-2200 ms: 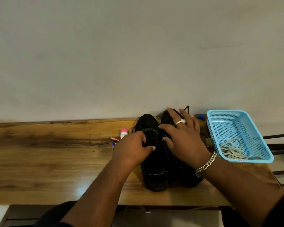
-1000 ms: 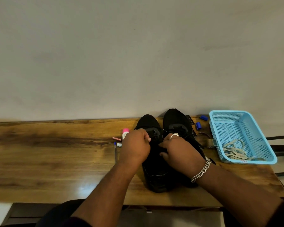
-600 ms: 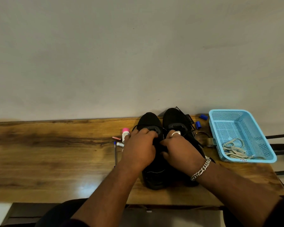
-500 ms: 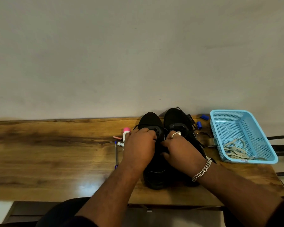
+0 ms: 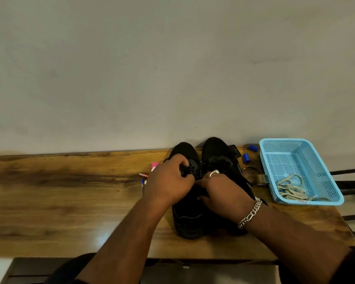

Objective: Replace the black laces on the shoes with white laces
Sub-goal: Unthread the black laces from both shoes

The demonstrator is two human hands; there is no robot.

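Two black shoes [image 5: 205,181] stand side by side on the table [image 5: 70,201], toes at its far edge against the wall, heels toward the near edge. The left hand [image 5: 170,184] has its fingers curled and pinches a dark lace part [image 5: 186,171] at the top of the left shoe [image 5: 188,212]. The right hand [image 5: 223,191] lies curled over the gap between the two shoes; whether its fingertips hold a lace cannot be told, since black lies on black there. The white laces [image 5: 291,188] lie coiled in the blue basket [image 5: 324,171] at the right end of the table, well apart from both hands.

Judged stage: loosening the black lace of the left shoe; no white lace is yet threaded.

Likely faults from here:
- A pull on the wrong strand would tighten the knot instead of freeing it; the low contrast of lace against upper makes this likely.
- A hard tug with the shoe unsteadied could slide or tip it, nudging the right shoe [image 5: 221,158] or the small items beside the pair: the pink-capped tube [image 5: 154,165] on the left, the blue caps [image 5: 246,158] and the tape roll [image 5: 251,171] on the right.
- The right forearm passes near the basket's near corner; a wide sweep could push it toward the table's right edge.
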